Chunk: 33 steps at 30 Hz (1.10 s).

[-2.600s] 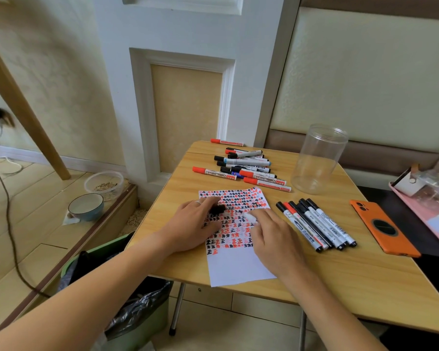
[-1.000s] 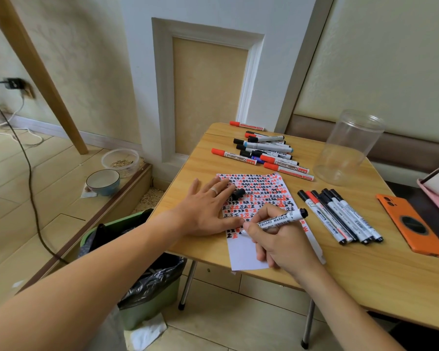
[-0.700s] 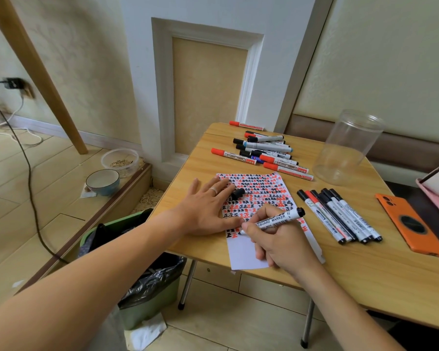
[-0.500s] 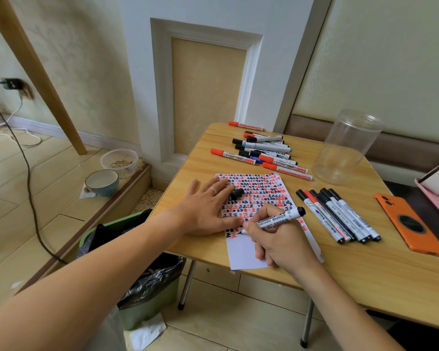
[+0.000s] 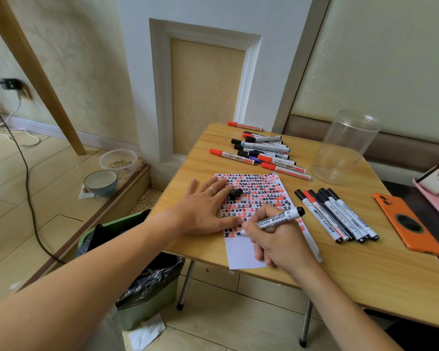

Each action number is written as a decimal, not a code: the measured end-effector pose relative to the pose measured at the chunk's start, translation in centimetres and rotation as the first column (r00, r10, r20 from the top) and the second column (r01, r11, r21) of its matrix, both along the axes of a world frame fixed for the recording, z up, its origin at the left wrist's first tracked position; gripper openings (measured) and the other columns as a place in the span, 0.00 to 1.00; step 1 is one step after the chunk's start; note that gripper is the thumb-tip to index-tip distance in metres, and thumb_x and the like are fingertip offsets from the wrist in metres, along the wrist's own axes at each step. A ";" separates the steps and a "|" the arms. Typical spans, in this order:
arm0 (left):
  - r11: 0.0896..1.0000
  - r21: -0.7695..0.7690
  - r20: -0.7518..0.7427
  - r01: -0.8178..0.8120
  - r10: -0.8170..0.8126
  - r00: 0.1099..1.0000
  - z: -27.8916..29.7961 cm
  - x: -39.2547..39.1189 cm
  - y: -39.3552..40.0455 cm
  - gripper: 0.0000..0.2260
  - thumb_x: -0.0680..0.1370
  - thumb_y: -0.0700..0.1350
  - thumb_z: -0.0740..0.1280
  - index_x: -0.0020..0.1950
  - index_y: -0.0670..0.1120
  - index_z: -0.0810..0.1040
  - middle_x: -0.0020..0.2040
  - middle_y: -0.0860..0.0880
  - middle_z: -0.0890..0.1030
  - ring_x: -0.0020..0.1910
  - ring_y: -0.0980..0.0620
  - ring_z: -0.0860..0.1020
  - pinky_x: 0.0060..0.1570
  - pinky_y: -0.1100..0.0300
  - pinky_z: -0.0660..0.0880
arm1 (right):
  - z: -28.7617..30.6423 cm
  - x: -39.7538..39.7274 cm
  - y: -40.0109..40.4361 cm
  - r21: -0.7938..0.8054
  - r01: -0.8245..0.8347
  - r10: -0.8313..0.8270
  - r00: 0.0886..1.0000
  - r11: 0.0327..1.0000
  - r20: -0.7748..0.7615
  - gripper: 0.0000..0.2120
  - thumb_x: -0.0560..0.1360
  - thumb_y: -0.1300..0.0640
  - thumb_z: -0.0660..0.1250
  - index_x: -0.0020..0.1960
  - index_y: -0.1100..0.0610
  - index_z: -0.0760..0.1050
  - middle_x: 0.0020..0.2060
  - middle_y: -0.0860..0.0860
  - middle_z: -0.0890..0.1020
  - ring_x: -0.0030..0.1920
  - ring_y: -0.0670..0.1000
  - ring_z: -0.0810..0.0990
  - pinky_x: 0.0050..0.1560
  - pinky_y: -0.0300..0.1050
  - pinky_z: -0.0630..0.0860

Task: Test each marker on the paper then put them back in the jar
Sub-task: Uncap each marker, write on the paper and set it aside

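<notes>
We are mid-test: our right hand (image 5: 281, 245) pinches a black marker (image 5: 276, 219) in a writing grip, its tip on the paper (image 5: 241, 257) just off our thumb. Our left hand (image 5: 203, 211) lies flat, fingers straight, pinning the sheet; the marker's cap (image 5: 236, 193) sits at its fingertips. A row of markers (image 5: 340, 216) lies beyond our right knuckles, a pile (image 5: 261, 153) farther ahead, the jar (image 5: 345, 148) past them, empty. Next, we judge, comes lifting the tip and recapping.
</notes>
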State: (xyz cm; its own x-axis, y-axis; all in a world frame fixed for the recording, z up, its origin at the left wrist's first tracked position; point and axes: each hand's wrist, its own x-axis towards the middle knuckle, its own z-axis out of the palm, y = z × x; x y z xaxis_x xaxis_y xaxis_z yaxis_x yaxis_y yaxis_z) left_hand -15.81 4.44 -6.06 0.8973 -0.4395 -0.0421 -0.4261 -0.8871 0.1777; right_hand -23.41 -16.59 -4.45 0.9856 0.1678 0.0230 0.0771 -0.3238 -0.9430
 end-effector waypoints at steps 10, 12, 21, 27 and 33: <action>1.000 0.007 -0.005 0.003 -0.003 1.000 0.1 0.0 0.0 0.51 0.66 0.79 0.39 0.84 0.53 0.44 0.84 0.52 0.44 0.82 0.52 0.38 0.78 0.38 0.36 | 0.0 0.0 0.0 0.002 0.012 -0.012 1.000 1.000 -0.004 0.07 0.79 0.57 0.72 0.46 0.57 0.76 0.25 0.61 0.79 0.19 0.53 0.70 0.23 0.40 0.67; 1.000 0.009 -0.004 0.003 -0.003 1.000 0.0 0.0 0.0 0.51 0.66 0.79 0.39 0.84 0.53 0.44 0.84 0.51 0.44 0.82 0.52 0.38 0.78 0.38 0.37 | 0.1 -0.1 0.0 0.004 -0.006 0.006 1.000 1.000 -0.001 0.07 0.79 0.57 0.71 0.46 0.58 0.76 0.25 0.62 0.79 0.19 0.51 0.70 0.23 0.39 0.66; 1.000 0.014 -0.015 -0.004 0.005 1.000 0.2 -0.2 -0.1 0.52 0.65 0.79 0.38 0.84 0.53 0.44 0.84 0.51 0.44 0.82 0.52 0.39 0.78 0.39 0.37 | 0.4 -0.3 0.2 -0.025 -0.024 0.024 1.000 0.999 -0.008 0.07 0.80 0.57 0.71 0.48 0.60 0.76 0.26 0.60 0.78 0.19 0.47 0.71 0.21 0.37 0.66; 1.000 0.004 -0.019 -0.010 0.010 1.000 0.2 -0.1 0.0 0.51 0.66 0.79 0.39 0.84 0.55 0.44 0.84 0.52 0.44 0.82 0.52 0.38 0.78 0.39 0.36 | 0.4 -0.3 0.3 -0.016 -0.039 0.039 0.999 0.999 -0.006 0.07 0.79 0.57 0.71 0.47 0.59 0.76 0.25 0.60 0.78 0.20 0.48 0.71 0.23 0.38 0.67; 0.997 -0.069 -0.030 -0.023 0.021 0.999 0.2 0.2 -0.1 0.43 0.72 0.77 0.49 0.83 0.58 0.51 0.84 0.51 0.48 0.82 0.51 0.42 0.78 0.38 0.36 | -0.1 0.0 0.1 0.011 0.017 -0.016 1.000 1.000 -0.007 0.07 0.79 0.58 0.71 0.45 0.58 0.75 0.24 0.61 0.78 0.20 0.53 0.70 0.23 0.39 0.67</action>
State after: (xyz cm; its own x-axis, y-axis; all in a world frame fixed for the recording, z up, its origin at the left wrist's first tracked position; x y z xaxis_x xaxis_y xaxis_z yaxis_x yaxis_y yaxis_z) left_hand -15.63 4.33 -5.85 0.9057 -0.4222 -0.0383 -0.4002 -0.8814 0.2510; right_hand -23.37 -16.51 -4.53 0.9883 0.1513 0.0183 0.0657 -0.3147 -0.9469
